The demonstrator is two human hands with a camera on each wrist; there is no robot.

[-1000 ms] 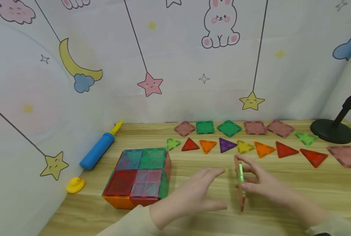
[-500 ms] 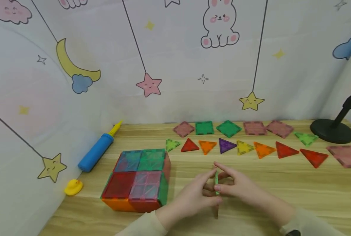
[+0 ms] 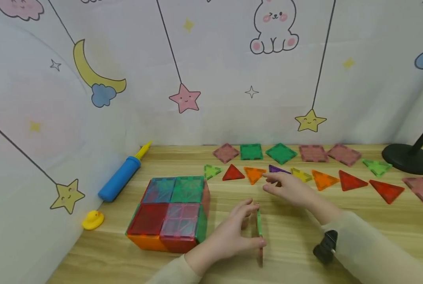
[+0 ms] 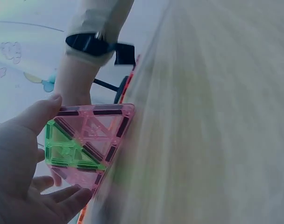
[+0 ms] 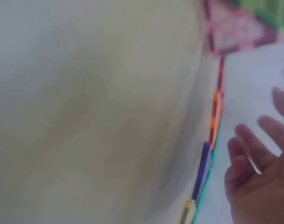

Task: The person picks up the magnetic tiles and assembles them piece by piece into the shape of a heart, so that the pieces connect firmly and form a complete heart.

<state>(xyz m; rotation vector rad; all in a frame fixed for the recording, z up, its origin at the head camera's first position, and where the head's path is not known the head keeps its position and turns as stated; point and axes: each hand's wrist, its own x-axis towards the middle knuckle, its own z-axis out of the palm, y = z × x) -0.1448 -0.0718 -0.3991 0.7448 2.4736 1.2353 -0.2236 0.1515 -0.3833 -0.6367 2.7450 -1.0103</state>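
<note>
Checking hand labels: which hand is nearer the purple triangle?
Right: the right hand is close, partly hiding the purple triangle; the left hand is farther off toward the camera, at the upright pink tile.

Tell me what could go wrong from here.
The left hand holds the pink tile on edge between thumb and fingers, so it might tip or slip. The green triangle against it could then slide off.

The right hand is over the row, partly hiding the purple triangle; it may nudge that or the orange triangle.

The left arm is near the tile block and might bump it.
</note>
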